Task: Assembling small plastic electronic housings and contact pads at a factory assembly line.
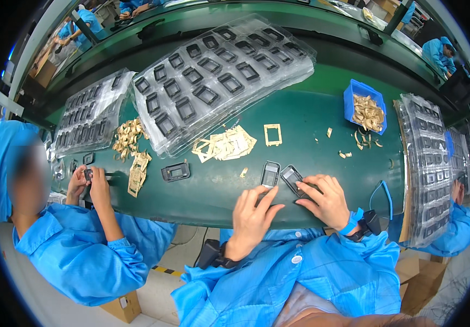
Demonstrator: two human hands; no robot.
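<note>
Two small black rectangular plastic housings lie side by side on the green table before me. Fingertips of my left hand (253, 217) touch the lower end of the left housing (270, 173), its thumb spread away from them. My right hand (326, 200) has thumb and fingers about the lower right end of the tilted right housing (289, 173), partly covering it. Another black housing (175, 171) rests farther left. Beyond my hands are a heap of pale yellow rectangular frame pieces (229, 143) and a single such frame (266, 143).
Clear plastic trays (221, 111) of black housings cover the far table; more trays (428, 169) stack at the right edge. A blue bin (348, 106) holds curled tan scraps. A blue strap (390, 201) lies at right. At left, a co-worker (82, 245) handles a small dark part.
</note>
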